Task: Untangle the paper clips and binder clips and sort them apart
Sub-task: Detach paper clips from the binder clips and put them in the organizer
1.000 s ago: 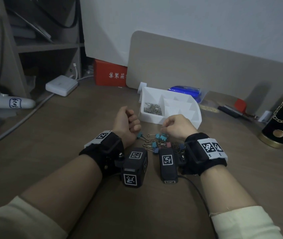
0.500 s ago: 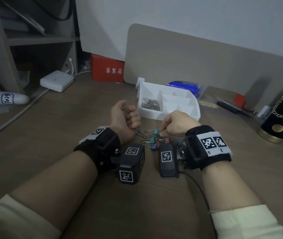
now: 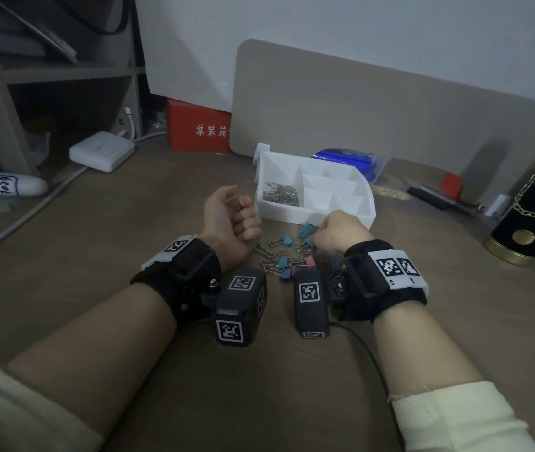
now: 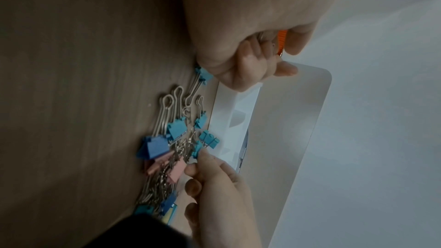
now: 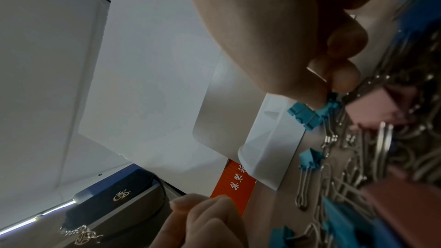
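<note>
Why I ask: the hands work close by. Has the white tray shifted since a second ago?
No. The white tray sits where it was, just right of the red box, before the beige board.

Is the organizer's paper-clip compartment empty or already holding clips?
Holding clips: a heap of silver paper clips lies in the white organizer's left compartment.

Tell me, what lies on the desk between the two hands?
In the head view, the tangled pile of binder clips and paper clips lies between the left hand and the right hand.
</note>
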Motion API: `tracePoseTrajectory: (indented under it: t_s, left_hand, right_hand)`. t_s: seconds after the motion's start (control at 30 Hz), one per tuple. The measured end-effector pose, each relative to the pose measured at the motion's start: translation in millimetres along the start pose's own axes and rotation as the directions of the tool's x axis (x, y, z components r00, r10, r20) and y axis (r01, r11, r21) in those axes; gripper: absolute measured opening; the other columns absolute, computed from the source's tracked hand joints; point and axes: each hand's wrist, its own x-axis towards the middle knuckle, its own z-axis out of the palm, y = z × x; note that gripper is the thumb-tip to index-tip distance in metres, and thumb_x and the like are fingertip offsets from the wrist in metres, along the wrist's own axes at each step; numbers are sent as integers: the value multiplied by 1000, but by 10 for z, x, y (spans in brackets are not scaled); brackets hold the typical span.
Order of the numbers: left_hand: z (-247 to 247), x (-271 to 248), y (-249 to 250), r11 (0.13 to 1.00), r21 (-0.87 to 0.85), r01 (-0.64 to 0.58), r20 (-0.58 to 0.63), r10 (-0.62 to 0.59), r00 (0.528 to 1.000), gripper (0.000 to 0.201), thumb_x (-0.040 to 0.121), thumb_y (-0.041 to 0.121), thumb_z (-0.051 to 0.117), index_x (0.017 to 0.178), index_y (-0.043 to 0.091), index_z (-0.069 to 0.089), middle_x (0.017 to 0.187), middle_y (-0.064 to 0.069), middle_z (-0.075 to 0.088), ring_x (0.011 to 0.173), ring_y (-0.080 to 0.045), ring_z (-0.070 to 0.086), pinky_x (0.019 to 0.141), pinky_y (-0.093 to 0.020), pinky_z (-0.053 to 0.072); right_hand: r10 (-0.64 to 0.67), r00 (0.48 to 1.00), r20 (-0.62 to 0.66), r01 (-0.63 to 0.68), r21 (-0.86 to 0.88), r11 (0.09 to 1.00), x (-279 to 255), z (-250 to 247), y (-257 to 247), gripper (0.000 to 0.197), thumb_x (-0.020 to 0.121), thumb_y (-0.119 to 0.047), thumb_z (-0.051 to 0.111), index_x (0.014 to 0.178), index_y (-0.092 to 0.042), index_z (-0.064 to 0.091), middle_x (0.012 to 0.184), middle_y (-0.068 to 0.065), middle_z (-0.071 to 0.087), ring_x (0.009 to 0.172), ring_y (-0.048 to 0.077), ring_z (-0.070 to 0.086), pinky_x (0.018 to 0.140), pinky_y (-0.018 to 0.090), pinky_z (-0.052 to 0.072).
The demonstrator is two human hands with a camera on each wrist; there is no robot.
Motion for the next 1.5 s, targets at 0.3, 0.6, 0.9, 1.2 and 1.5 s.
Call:
tracePoseTrajectory:
  t_s: [0.3, 0.6, 0.9, 1.2, 1.5]
  left_hand:
    - [21, -27, -4, 1000, 19, 6, 41, -6, 999, 35, 91, 30, 42, 60, 15, 39, 46, 6, 22, 33, -7, 17, 35, -17, 8]
    - [14, -13, -10, 1000, 23, 9, 46, -10, 999, 34, 91, 29, 42, 60, 16, 39, 45, 6, 23, 32, -7, 18, 34, -17, 9]
    - [41, -21, -32, 995, 81, 50, 90, -57, 994, 32, 92, 30, 42, 65, 13, 46, 53, 5, 27, 36, -7, 22, 33, -16, 14]
    - [39, -9, -34, 990, 104, 94, 98, -104, 990, 30, 92, 28, 42, 68, 11, 49, 53, 4, 30, 34, -7, 25, 30, -14, 16]
    - [44, -10, -39, 991, 98, 95, 87, -103, 991, 31, 92, 28, 42, 68, 9, 50, 52, 3, 31, 33, -8, 26, 30, -13, 17]
  right_hand:
    - [-163, 985, 63, 158, 72, 985, -123, -116, -59, 10, 82, -9, 66, 83, -18, 66, 96, 3, 66, 92, 21, 61, 78, 29, 48]
    - [-183, 971, 155, 182, 18, 983, -97, -54, -58, 12, 79, -9, 74, 78, -20, 68, 78, -4, 63, 83, 16, 58, 76, 26, 46]
    - [-238, 952, 192, 260, -99, 960, -128, -46, -94, 19, 85, -4, 61, 76, -18, 69, 71, -9, 57, 74, 11, 54, 60, 19, 41]
    - [-235, 954, 186, 252, -75, 965, -172, -58, -122, 22, 85, -38, 68, 88, -16, 64, 73, -7, 59, 68, 5, 51, 65, 26, 41]
    - [-217, 945, 246, 234, -41, 971, -193, -4, -196, 22, 84, -35, 69, 88, -13, 69, 63, -3, 59, 68, 12, 54, 64, 24, 42]
